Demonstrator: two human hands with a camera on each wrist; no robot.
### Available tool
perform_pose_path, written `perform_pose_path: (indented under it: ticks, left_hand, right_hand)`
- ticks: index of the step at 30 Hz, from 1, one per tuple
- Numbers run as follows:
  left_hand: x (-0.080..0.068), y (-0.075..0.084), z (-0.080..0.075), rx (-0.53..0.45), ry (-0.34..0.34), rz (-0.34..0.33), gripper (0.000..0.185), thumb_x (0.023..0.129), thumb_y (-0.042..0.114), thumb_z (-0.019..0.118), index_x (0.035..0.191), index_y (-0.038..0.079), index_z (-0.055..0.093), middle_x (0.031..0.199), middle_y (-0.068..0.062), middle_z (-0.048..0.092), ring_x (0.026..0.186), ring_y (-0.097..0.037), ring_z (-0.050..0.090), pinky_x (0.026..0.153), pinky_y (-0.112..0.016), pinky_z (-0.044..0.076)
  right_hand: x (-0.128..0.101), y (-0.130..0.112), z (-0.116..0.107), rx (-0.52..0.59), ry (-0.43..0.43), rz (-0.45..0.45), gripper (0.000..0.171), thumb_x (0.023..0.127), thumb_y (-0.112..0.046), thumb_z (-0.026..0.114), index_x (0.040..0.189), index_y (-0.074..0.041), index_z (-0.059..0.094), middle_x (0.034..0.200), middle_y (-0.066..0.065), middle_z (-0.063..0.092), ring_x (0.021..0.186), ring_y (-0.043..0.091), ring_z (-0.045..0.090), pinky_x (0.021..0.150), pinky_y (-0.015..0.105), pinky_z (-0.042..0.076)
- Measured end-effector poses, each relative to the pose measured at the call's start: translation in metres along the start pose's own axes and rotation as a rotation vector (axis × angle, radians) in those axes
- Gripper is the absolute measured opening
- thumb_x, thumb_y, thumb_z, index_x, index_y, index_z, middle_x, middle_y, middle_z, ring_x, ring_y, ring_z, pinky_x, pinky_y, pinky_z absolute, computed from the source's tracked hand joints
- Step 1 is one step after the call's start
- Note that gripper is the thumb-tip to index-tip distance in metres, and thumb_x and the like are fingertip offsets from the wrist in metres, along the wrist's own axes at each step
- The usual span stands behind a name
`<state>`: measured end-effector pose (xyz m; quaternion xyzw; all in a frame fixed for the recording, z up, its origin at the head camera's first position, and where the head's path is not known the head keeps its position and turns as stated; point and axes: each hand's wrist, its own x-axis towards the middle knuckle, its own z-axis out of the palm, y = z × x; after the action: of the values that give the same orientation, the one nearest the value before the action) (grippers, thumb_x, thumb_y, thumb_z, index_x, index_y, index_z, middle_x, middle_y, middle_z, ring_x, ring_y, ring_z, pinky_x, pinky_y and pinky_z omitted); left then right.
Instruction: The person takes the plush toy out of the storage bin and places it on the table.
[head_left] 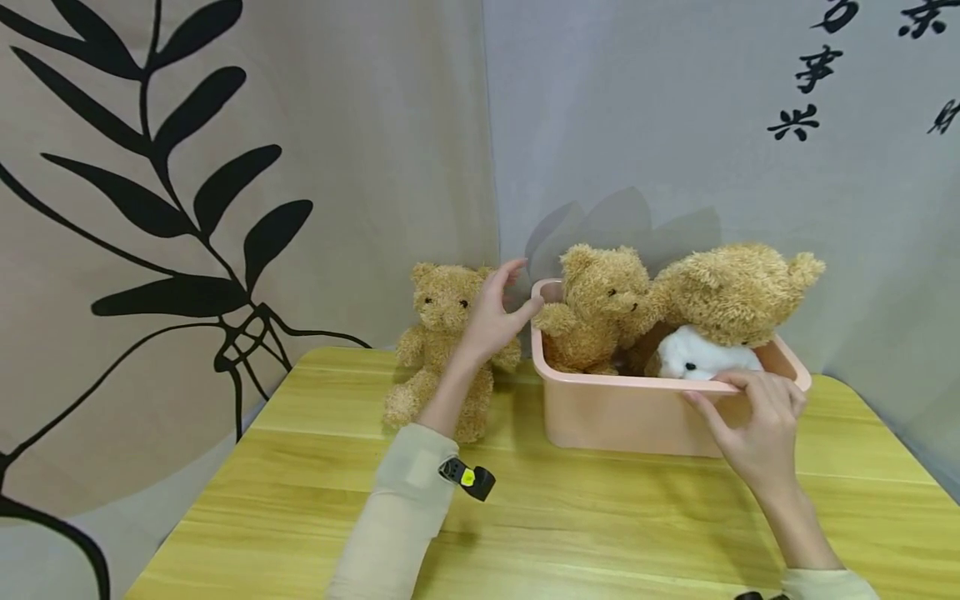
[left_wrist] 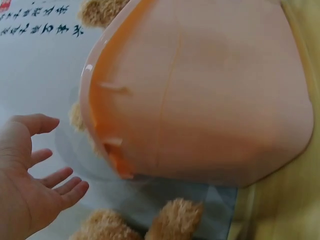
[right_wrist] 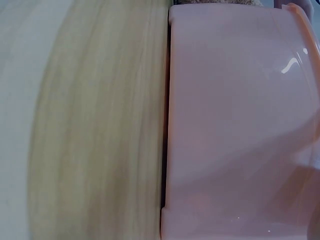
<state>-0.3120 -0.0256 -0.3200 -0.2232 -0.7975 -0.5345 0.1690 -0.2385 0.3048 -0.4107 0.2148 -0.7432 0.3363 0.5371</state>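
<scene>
A pink plastic bin [head_left: 630,417] stands on the table with stuffed toys in it. Inside, a tan teddy bear [head_left: 600,292] sits at the left. Another tan teddy bear [head_left: 735,292] lies tipped over at the right, above a white plush toy [head_left: 701,357]. My left hand [head_left: 491,317] hovers by the bin's left end, fingers spread and holding nothing; the left wrist view shows its open palm [left_wrist: 25,190] apart from the rim. With fingers over the front rim and thumb against the front wall, my right hand [head_left: 761,425] grips the bin near its right corner.
A third tan teddy bear [head_left: 442,308] sits on the wooden table [head_left: 600,525] left of the bin, partly behind my left forearm. Behind the table hangs a cloth backdrop [head_left: 405,150] with black leaf shapes and written characters.
</scene>
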Motion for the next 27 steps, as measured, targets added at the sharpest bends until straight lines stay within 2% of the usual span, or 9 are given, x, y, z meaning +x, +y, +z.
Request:
perform_pose_path:
  ticks: [7,11,15,22,27]
  left_hand:
    - [0.011,0.008,0.022,0.017,-0.049,-0.006,0.064,0.094,0.017,0.07,0.151,0.007,0.042,0.143,-0.024,0.045,0.132,-0.04,0.044,0.106,-0.056,0.042]
    - [0.018,0.012,0.034,0.03,-0.079,-0.006,0.071,0.093,0.017,0.071,0.155,0.007,0.036,0.145,-0.024,0.043,0.13,-0.039,0.046,0.105,-0.054,0.044]
    - [0.023,0.014,0.045,0.09,-0.113,-0.009,0.079,0.094,0.022,0.071,0.159,0.012,0.028,0.149,-0.02,0.04,0.131,-0.035,0.046,0.104,-0.05,0.045]
    - [0.031,0.012,0.061,0.193,-0.138,-0.03,0.086,0.091,0.03,0.072,0.162,0.026,0.023,0.157,-0.013,0.033,0.144,-0.029,0.032,0.115,-0.056,0.029]
    - [0.036,0.01,0.066,0.216,-0.141,-0.042,0.089,0.09,0.031,0.074,0.162,0.027,0.022,0.159,-0.011,0.032,0.147,-0.029,0.029,0.118,-0.057,0.021]
  right_hand:
    - [0.0,0.0,0.0,-0.001,0.002,-0.004,0.072,0.085,-0.064,0.07,0.089,0.008,0.065,0.083,0.019,0.064,0.085,0.027,0.049,0.1,0.033,0.017]
    - [0.0,0.001,0.0,0.001,-0.003,-0.007,0.071,0.086,-0.063,0.07,0.089,0.008,0.065,0.084,0.019,0.065,0.086,0.026,0.049,0.1,0.033,0.018]
    - [-0.001,0.002,0.0,0.001,-0.008,-0.004,0.071,0.086,-0.063,0.07,0.09,0.008,0.066,0.085,0.019,0.065,0.086,0.026,0.049,0.101,0.033,0.017]
    - [-0.001,0.003,0.0,0.001,-0.01,-0.011,0.07,0.085,-0.063,0.071,0.089,0.007,0.067,0.085,0.019,0.066,0.085,0.033,0.05,0.099,0.034,0.018]
    - [-0.001,0.003,0.0,-0.002,-0.006,-0.013,0.07,0.086,-0.063,0.071,0.089,0.007,0.066,0.085,0.019,0.065,0.085,0.033,0.049,0.099,0.033,0.018]
